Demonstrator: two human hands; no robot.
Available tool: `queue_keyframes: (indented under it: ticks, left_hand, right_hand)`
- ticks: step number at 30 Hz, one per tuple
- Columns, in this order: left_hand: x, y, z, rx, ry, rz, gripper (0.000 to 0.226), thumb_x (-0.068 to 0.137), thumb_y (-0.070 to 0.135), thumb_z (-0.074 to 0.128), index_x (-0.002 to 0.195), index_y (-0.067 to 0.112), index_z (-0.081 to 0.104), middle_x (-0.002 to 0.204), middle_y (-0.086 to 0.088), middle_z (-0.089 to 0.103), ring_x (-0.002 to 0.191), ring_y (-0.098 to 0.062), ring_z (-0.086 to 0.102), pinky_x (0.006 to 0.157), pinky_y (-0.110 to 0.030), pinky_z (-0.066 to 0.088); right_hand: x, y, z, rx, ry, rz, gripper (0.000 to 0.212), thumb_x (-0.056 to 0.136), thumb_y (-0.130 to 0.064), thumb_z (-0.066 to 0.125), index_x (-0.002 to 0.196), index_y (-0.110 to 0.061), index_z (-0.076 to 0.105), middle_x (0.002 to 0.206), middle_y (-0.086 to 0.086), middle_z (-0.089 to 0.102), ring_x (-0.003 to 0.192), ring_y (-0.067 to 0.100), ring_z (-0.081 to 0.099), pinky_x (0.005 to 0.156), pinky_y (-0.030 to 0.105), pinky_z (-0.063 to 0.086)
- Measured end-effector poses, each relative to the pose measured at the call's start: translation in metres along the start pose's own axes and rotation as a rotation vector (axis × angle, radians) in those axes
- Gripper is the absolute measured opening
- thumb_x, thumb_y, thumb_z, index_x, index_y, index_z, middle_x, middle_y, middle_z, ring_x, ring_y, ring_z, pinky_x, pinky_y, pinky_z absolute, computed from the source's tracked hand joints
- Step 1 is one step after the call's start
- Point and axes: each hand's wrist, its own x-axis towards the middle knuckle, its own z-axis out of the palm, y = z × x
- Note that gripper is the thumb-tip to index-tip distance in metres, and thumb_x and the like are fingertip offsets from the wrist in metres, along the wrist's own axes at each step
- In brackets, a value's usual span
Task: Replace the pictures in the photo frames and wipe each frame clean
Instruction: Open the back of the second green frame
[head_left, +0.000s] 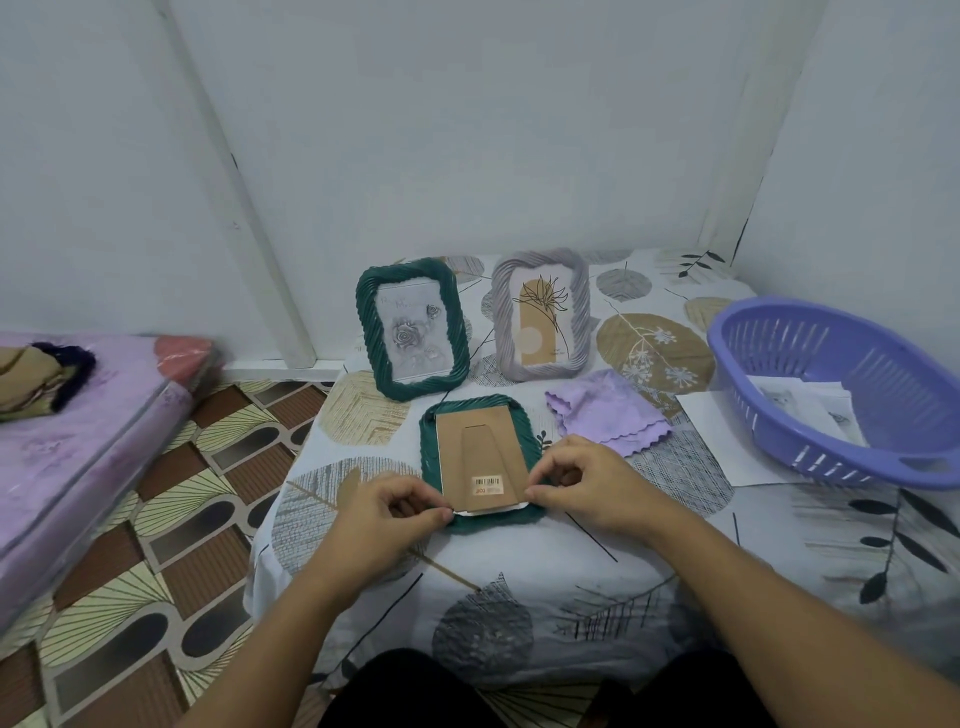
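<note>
A dark green frame (429, 452) lies face down on the table, its brown cardboard backing (478, 447) with a barcode sticker facing up. My left hand (387, 512) pinches the backing's near left corner, where a white sheet edge shows under it. My right hand (582, 486) pinches the near right corner. Behind stand a second green frame (413, 327) holding a grey rose picture and a lilac frame (543, 314) holding a line-drawn plant picture. A lilac cloth (605, 410) lies to the right of the flat frame.
A purple plastic basket (841, 389) at the right sits on white paper (711, 431) and holds printed sheets (810, 410). The leaf-patterned tablecloth (545, 571) drapes over the table's near edge. A pink mattress (78, 447) lies on the floor at left.
</note>
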Motion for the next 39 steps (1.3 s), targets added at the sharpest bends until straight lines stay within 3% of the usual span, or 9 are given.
queue_keyframes:
  ticks: [6,13,17,23,30,39]
  left_hand:
    - [0.0,0.002,0.001,0.002,-0.002,0.003,0.013,0.079,0.008,0.087,0.083,0.021,0.084,0.095,-0.017,0.068,0.063,0.002,0.053,0.06,-0.015,0.047]
    - [0.001,0.002,0.0,0.027,-0.029,-0.012,0.019,0.085,0.003,0.081,0.085,0.022,0.084,0.091,-0.01,0.066,0.064,0.002,0.051,0.062,-0.015,0.047]
    - [0.004,0.0,-0.002,0.052,-0.057,-0.022,0.021,0.087,0.007,0.079,0.086,0.027,0.084,0.1,-0.014,0.066,0.074,-0.009,0.054,0.066,-0.019,0.048]
    - [0.004,0.003,-0.002,0.068,-0.114,-0.035,0.024,0.092,0.006,0.074,0.087,0.028,0.084,0.104,-0.013,0.064,0.078,-0.01,0.053,0.067,-0.015,0.047]
    - [0.004,0.009,-0.002,0.087,-0.174,-0.063,0.029,0.095,0.009,0.07,0.082,0.031,0.083,0.108,-0.01,0.058,0.087,-0.015,0.053,0.08,-0.024,0.046]
    - [0.001,0.014,-0.006,0.093,-0.206,-0.063,0.014,0.09,0.013,0.078,0.087,0.025,0.084,0.108,-0.009,0.057,0.089,-0.011,0.056,0.079,-0.018,0.049]
  right_hand:
    - [-0.001,-0.004,-0.005,0.01,-0.054,0.023,0.01,0.077,-0.015,0.087,0.081,-0.021,0.081,0.103,0.0,0.059,0.074,-0.008,0.058,0.074,0.007,0.044]
    - [0.001,-0.003,-0.005,0.013,-0.071,0.021,0.011,0.077,-0.01,0.086,0.083,-0.019,0.082,0.105,0.004,0.059,0.073,-0.009,0.057,0.074,0.007,0.044]
    - [0.001,-0.002,-0.006,0.022,-0.074,0.025,0.012,0.078,-0.009,0.084,0.082,-0.019,0.082,0.105,0.003,0.059,0.074,-0.008,0.059,0.075,0.009,0.046]
    - [0.002,-0.001,-0.005,0.006,-0.081,0.021,0.014,0.078,-0.01,0.083,0.08,-0.023,0.082,0.104,0.002,0.058,0.074,-0.006,0.059,0.075,0.011,0.047]
    - [0.002,-0.002,-0.005,0.003,-0.083,0.027,0.015,0.078,-0.008,0.081,0.081,-0.022,0.082,0.104,0.002,0.057,0.072,-0.006,0.057,0.075,0.011,0.047]
    - [0.003,-0.004,-0.006,-0.021,-0.108,0.031,0.019,0.076,-0.007,0.078,0.083,-0.024,0.082,0.105,0.003,0.055,0.071,-0.004,0.053,0.073,0.011,0.046]
